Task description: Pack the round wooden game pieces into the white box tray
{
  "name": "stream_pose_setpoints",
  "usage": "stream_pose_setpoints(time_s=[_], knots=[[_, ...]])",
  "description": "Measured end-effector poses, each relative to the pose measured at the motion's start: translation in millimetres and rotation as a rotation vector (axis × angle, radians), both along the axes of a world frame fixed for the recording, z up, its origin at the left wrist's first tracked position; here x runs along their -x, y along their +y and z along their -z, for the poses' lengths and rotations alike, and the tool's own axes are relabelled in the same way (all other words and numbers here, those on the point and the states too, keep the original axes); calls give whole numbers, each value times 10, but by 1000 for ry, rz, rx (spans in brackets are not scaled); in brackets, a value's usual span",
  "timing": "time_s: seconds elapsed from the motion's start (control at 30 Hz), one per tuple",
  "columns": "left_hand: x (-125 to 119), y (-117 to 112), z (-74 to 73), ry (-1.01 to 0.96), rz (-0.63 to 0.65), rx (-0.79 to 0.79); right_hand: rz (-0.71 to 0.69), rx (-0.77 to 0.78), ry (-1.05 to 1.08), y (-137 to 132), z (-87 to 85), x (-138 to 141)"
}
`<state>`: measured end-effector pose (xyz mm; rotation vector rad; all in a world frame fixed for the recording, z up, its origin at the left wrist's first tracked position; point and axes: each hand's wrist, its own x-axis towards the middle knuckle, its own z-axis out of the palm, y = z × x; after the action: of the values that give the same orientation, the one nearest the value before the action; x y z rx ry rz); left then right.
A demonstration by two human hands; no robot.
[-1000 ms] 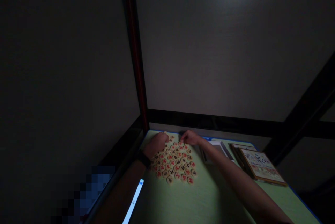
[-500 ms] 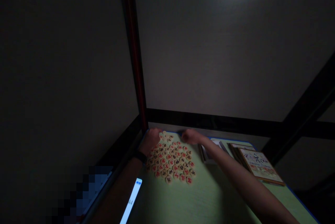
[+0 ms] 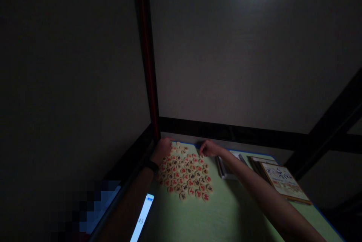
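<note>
Many round, pale Chinese chess pieces (image 3: 185, 176) with red or black characters lie in a close cluster on the pale green table (image 3: 195, 219). A few more pieces (image 3: 181, 148) sit apart at the far edge. My left hand (image 3: 163, 149), with a dark band on its wrist, rests at the cluster's far left corner; its fingers are curled and mostly hidden. At the far right of the cluster is my right hand (image 3: 208, 148), its fingers pinched and pointing down at a chess piece (image 3: 201, 156) by the fingertips. The dim light hides the exact contact.
A lit phone screen (image 3: 142, 216) stands out beside my left forearm. Beyond my right forearm lies an open-looking box (image 3: 227, 170), with stacked illustrated boxes or books (image 3: 284, 181) farther right. Walls (image 3: 226, 64) close off the table's back and left sides.
My right hand has come down and turned its fingers toward the pieces at the cluster's right. My left hand has shifted slightly left. The phone screen now shows larger figures.
</note>
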<state>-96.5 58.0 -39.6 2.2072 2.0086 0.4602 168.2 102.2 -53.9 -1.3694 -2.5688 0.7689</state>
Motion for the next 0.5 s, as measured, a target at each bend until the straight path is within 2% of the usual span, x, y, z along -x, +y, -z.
stream_pose_setpoints(time_s=[0.1, 0.2, 0.37, 0.5], knots=[[43, 22, 19, -14, -12, 43, -18, -30, -25, 2, -47, -2], [73, 8, 52, -23, 6, 62, -32, -110, -34, 1, -119, 141], [84, -25, 105, -12, 27, 60, -110, -220, -48, -93, -218, 688], [86, -27, 129, -2, 29, 51, -159, -279, -121, -195, -216, 1032]])
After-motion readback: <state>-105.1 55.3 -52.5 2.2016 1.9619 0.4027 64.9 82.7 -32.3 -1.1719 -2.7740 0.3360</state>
